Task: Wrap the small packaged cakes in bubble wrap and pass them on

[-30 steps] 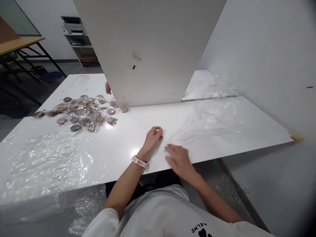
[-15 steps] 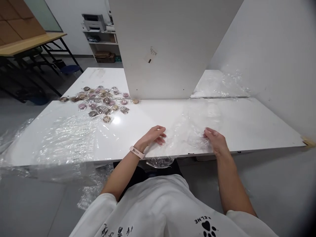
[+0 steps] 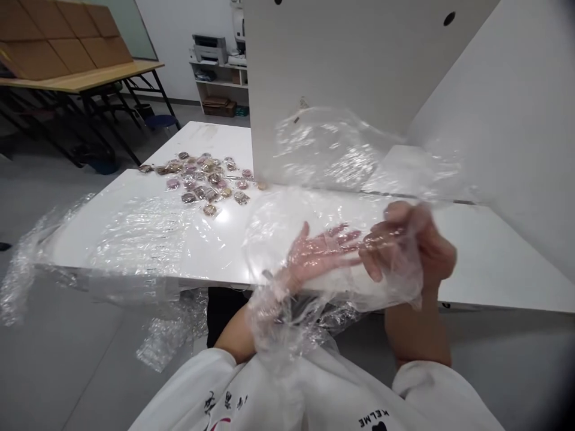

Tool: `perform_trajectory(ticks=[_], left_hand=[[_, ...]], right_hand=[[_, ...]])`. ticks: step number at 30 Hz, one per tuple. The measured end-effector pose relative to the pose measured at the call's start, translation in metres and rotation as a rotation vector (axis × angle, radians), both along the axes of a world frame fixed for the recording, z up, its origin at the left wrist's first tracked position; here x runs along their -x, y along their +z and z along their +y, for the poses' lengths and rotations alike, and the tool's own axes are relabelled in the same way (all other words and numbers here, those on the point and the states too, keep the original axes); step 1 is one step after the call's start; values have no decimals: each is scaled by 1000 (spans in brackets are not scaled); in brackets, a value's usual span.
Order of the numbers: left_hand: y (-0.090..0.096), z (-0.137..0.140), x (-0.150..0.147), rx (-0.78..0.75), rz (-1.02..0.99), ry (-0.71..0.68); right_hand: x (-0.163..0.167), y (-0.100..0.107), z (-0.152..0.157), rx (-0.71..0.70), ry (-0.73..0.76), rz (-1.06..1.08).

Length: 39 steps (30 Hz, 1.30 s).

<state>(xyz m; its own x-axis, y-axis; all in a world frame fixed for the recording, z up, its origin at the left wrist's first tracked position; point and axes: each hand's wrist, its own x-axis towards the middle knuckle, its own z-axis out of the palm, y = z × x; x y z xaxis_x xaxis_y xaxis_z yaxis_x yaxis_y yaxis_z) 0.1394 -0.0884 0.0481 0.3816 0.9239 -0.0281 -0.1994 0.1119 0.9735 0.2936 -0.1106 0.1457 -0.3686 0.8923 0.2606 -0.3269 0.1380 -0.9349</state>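
Observation:
A large sheet of clear plastic film (image 3: 323, 149) rises in front of me, billowing above the white table. My left hand (image 3: 321, 254) lies palm up under or inside the film, fingers stretched apart; the film also drapes over its wrist. Higher and to the right, my right hand (image 3: 411, 239) is closed with the film bunched at its fingers, slightly blurred by motion. Whether the film is a bag or a single layer, I cannot tell.
Several small wrapped round pieces (image 3: 211, 176), brown, pink and yellowish, lie at the table's back left. More clear plastic (image 3: 135, 239) covers the left front and hangs over the edge. An upright white panel (image 3: 359, 72) stands behind the table (image 3: 503, 257).
My right hand has lifted and pulled the film up off the table. My left hand has moved right and turned palm up, fingers spread, with film over it. The view has shifted left.

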Motion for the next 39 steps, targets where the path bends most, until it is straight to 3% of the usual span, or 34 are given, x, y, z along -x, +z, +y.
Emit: perform_trajectory(ticks=[3,6,8,11,16,20,22,24,25,27,29,30,33,35,37,39], left_hand=[[4,16,62,36,-245,90],[6,22,124,89,-182,226],[11,22,148,125,-91,226],[18,21,156,141,-25,114],[23,34,151,166,15,-31],[21,56,160,163,76,-29],[15,66,164,106,219,-62],[5,73,163,58,373,-75],[0,76,160,42,438,-51],[-9,78,153,10,559,41],[-13,80,147,-61,691,145],[-12,83,147,-118,759,204],[-6,101,167,-306,1005,474],[-1,121,203,-316,1197,671],[2,142,254,-168,1345,821],[3,158,312,42,1364,927]], right_hand=[[-27,-24,11,250,-115,-279],[-56,-57,25,418,-224,-451],[-69,-75,34,479,-234,-527],[-75,-88,47,518,-229,-621],[-73,-84,73,502,-169,-811],[-78,-83,102,378,-107,-1028],[-83,-82,122,249,-33,-1204],[-86,-78,144,122,-71,-1472],[-86,-75,154,41,-180,-1612],[-82,-71,168,-204,-536,-1772],[-68,-74,170,-495,-797,-1684],[-59,-79,167,-597,-830,-1591],[-22,-115,145,-650,-616,-1424],[-3,-147,129,-613,-417,-1423],[7,-175,118,-584,-311,-1438],[8,-193,115,-573,-304,-1447]])
